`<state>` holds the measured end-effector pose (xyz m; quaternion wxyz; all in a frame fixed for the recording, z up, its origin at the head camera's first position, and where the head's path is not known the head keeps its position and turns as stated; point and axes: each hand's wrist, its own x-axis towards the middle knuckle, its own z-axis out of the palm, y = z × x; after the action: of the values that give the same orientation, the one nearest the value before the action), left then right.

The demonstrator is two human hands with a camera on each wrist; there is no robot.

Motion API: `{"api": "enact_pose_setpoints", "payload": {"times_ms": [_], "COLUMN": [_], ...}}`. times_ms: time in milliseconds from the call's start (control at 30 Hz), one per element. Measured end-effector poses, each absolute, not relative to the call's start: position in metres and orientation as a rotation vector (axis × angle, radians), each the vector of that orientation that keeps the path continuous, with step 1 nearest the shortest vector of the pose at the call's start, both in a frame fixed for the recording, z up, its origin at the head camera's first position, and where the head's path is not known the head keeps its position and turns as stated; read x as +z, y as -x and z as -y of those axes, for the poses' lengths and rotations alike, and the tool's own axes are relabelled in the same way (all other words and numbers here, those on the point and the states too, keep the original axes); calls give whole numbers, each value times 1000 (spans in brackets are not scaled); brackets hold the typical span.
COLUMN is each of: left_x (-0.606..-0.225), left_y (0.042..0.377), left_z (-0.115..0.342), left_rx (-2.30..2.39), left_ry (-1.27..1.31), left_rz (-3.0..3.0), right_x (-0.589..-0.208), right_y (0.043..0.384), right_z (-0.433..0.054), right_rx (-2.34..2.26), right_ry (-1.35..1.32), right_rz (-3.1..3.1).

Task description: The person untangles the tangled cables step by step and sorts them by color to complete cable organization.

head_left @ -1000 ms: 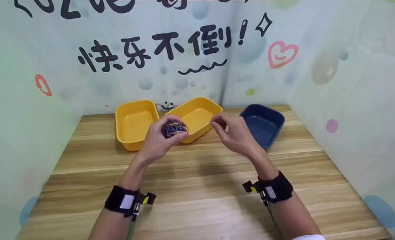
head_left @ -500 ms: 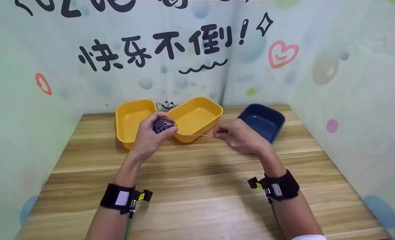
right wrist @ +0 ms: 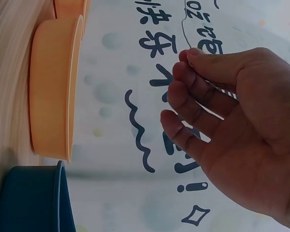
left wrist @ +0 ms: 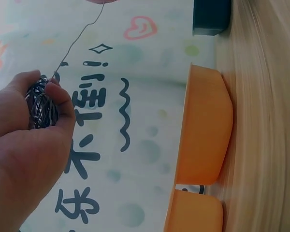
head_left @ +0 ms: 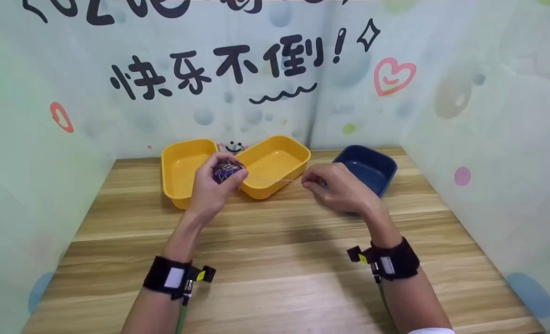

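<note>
Plainly, left grip [head_left: 211, 189] round tangle [head_left: 227, 170], right grip [head_left: 339, 188] tight on strand [left wrist: 79, 36] (lettering [head_left: 236, 65]: 快乐不倒!)

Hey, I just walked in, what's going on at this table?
Someone's left grip holds a tangled ball of what looks like thin wire or thread. Their right grip pinches one fine strand, which spans the gap between the two and isn't visibly free of the ball. Both are raised above the wooden table. Farther back on it sit a left yellow bin, a middle yellow bin and a dark blue bin.
</note>
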<state>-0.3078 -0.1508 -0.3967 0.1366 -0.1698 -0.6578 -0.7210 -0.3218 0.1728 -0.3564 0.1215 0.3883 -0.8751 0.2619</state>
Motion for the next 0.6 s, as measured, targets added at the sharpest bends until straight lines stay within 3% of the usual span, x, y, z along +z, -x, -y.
{"api": "enact_pose_setpoints", "payload": {"times_ms": [233, 600], "left_x": [-397, -396], "left_y": [305, 295], "left_z": [140, 118], "left_rx": [-2003, -2145], "left_ry": [453, 599], "left_rz": [1943, 1900], "right_x": [-360, -380], "right_y": [313, 304], "right_z": [-153, -116], "right_rx": [661, 503], "right_ry": [-1027, -1152], "right_rz": [2304, 2094]}}
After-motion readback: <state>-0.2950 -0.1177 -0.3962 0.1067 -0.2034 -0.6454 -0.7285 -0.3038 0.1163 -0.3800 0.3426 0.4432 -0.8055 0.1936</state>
